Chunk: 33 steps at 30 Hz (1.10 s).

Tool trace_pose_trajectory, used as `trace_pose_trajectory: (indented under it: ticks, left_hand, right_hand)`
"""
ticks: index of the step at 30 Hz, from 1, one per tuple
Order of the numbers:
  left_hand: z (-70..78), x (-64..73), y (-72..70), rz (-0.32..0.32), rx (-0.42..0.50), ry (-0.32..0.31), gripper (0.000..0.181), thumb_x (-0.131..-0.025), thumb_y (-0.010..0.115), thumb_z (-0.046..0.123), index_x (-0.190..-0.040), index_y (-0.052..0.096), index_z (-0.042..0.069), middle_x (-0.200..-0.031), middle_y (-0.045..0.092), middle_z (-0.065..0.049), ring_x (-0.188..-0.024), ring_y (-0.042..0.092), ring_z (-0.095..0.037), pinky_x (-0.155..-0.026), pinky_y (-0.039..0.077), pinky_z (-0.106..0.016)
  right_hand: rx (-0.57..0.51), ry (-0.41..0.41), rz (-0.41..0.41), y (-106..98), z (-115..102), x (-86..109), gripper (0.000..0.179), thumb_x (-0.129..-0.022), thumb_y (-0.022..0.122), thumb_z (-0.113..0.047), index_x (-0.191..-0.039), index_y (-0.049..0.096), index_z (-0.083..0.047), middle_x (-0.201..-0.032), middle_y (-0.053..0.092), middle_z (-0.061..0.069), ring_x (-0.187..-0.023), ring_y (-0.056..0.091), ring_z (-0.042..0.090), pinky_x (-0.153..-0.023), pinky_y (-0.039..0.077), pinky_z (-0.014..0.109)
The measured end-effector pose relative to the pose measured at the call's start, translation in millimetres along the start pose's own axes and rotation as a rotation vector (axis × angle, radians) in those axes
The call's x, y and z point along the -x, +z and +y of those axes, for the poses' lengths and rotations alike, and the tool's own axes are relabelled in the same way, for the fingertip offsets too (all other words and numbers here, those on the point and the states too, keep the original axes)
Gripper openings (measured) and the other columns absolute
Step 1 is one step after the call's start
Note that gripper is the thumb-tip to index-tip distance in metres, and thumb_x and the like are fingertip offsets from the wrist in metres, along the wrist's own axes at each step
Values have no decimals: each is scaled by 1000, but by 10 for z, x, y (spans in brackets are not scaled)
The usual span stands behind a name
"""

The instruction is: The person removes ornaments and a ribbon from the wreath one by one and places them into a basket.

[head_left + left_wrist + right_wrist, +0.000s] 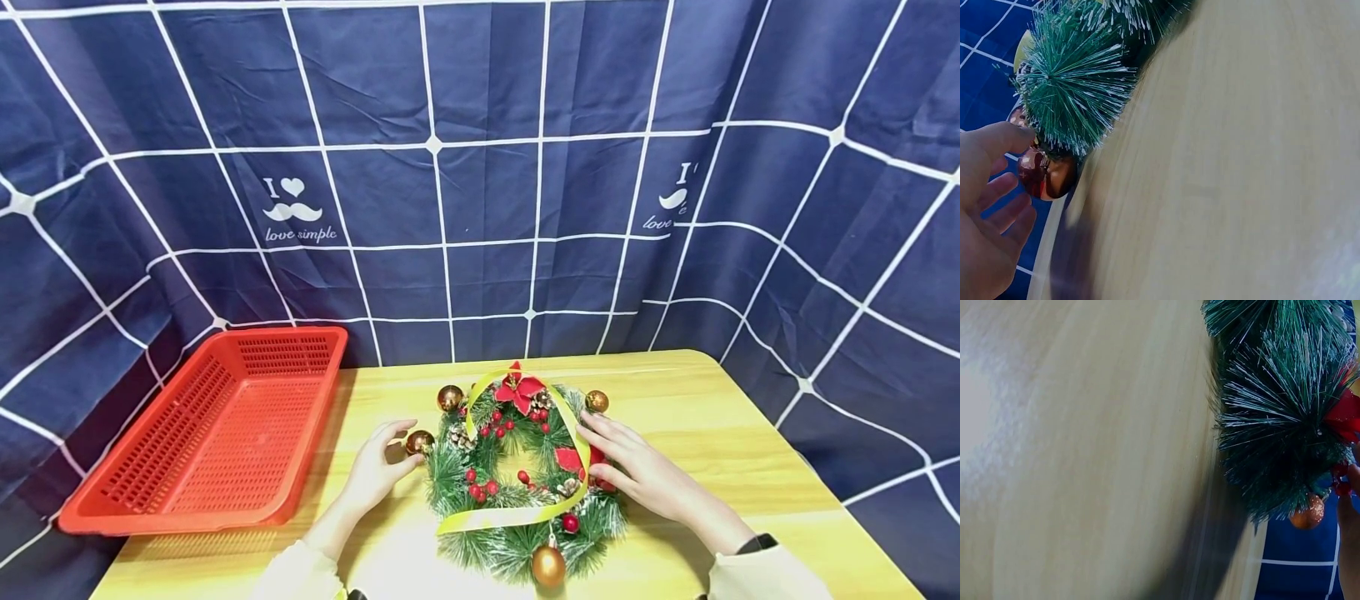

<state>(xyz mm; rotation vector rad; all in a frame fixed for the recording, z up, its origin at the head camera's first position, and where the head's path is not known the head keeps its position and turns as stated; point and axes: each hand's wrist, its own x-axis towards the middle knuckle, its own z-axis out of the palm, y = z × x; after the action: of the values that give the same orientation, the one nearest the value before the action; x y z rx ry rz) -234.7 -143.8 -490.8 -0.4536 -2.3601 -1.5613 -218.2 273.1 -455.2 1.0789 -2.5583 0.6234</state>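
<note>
A green Christmas wreath [450, 475] lies on the table, dressed with red berries, pine cones, red poinsettia flowers [519, 390] and shiny baubles. My left hand [373, 468] is at its left side, thumb and fingers loosely spread about a bronze bauble [419, 442]. In the left wrist view the thumb reaches the wreath just above that bauble [1047, 175], while the other fingers stay apart from it. With fingers extended, my right hand [637, 468] rests on the wreath's right side, by a red flower. A yellow ribbon [491, 518] loops loosely over the wreath.
To the left stands a red plastic basket [318, 417] with slotted walls. A gold bauble [549, 567] hangs at the wreath's near edge. Behind the wooden table [720, 425] hangs a blue curtain [487, 200] with white grid lines.
</note>
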Motion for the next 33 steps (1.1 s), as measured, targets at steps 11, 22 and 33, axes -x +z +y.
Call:
trace_pose_trajectory:
  ticks: [11, 22, 33]
  left_hand:
    - [67, 5, 56, -7, 14, 24, 53, -68, 77, -13, -118, 60, -9, -118, 58, -24, -104, 57, -41, -90, 49, -46]
    - [-154, -14, 77, -18, 113, -46, 51, -69, 76, -14, -118, 63, -4, -117, 58, -19, -99, 61, -38, -86, 52, -33]
    - [17, -9, 75, 13, 82, -73, 48, -69, 76, -15, -115, 64, -5, -112, 60, -19, -99, 60, -37, -87, 52, -40]
  right_hand:
    - [4, -13, -2, 9, 19, -1, 56, -90, 65, -23, -141, 47, -10, -149, 36, 13, -132, 34, 41, -113, 9, 19]
    - [5, -20, 1, 6, 22, -7, 56, -90, 65, -22, -142, 46, -11, -150, 36, 12, -131, 35, 42, -113, 11, 20]
    - [-8, -27, -1, 8, 30, -6, 56, -90, 65, -20, -142, 46, -9, -149, 36, 14, -131, 34, 41, -112, 8, 16]
